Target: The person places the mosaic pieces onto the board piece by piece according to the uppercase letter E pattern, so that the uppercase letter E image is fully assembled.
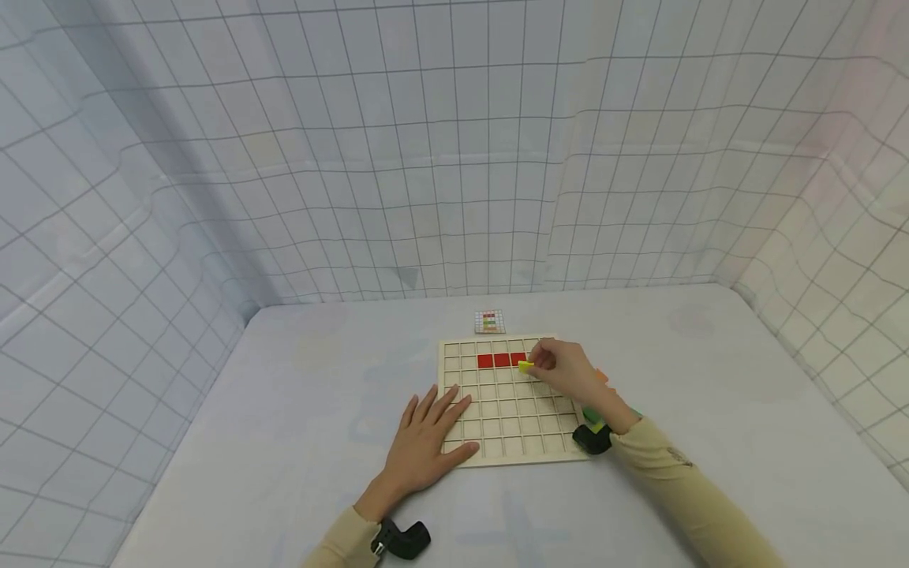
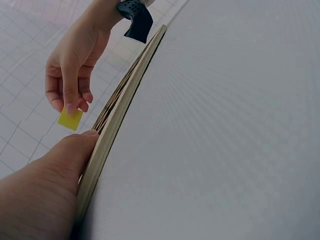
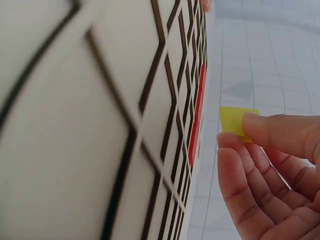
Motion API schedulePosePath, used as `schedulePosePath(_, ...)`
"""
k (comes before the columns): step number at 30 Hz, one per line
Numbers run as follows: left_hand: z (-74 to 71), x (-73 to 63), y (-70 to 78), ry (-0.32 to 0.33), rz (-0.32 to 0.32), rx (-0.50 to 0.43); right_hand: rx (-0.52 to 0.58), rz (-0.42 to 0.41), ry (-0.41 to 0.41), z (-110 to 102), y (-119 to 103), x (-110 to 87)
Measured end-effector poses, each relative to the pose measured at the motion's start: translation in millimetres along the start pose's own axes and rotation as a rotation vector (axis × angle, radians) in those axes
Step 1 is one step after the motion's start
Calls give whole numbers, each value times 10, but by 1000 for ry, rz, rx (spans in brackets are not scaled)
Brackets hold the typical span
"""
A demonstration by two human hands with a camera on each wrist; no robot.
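A pale wooden grid board point(image 1: 500, 430) lies flat on the table, divided into square cells by thin raised strips. Three red square tiles point(image 1: 502, 360) sit side by side in a row near its far edge. My right hand point(image 1: 568, 369) pinches a yellow square tile point(image 3: 232, 120) between thumb and fingers, held above the board just right of and nearer than the red tiles. With fingers spread, my left hand point(image 1: 424, 446) rests on the board's near left corner; its thumb point(image 2: 75, 150) lies along the near edge in the left wrist view.
Beyond the board lies a small printed card point(image 1: 490, 322) with a coloured grid pattern. Orange pieces point(image 1: 601, 376) and green pieces point(image 1: 591, 414) lie at the board's right side, partly hidden by my right arm. Grid-lined white cloth point(image 1: 426, 158) hangs around the table.
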State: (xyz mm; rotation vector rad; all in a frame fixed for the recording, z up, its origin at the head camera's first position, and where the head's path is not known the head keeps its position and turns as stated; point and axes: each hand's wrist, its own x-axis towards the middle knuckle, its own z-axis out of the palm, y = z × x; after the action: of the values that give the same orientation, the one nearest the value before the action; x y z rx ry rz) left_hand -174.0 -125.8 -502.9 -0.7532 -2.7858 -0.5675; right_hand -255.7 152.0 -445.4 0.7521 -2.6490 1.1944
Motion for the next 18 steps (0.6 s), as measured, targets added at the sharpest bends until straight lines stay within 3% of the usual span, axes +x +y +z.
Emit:
schedulePosePath(7, -1, -1, -3, 6, 1, -1, 13, 31, -98, 216, -112, 110)
schedulePosePath(18, 1, 0, -2, 5, 2, -1, -145, 80, -126, 360, -262, 259)
